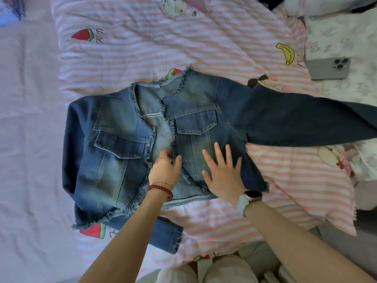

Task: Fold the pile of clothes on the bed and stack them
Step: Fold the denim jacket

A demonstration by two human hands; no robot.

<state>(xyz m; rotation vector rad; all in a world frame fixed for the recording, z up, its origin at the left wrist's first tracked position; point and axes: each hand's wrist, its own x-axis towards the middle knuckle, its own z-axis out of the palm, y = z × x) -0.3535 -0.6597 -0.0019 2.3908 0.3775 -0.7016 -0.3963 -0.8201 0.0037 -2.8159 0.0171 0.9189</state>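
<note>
A short blue denim jacket [122, 139] with frayed edges lies face up and open on the pink striped quilt [183, 41]. Its right sleeve [306, 117] stretches out flat to the right, and its left sleeve is tucked under the body, with the cuff [169, 235] showing below the hem. My left hand [165, 170] pinches the frayed front edge at the middle opening. My right hand [222, 170] lies flat with spread fingers on the right front panel, pressing it down.
A grey phone [328, 68] lies face down at the right on a white floral cover [342, 33]. A pale lilac sheet [26, 139] covers the left side. My knees [204, 270] show at the bed's near edge. Dark fabric [271, 2] lies at the top right.
</note>
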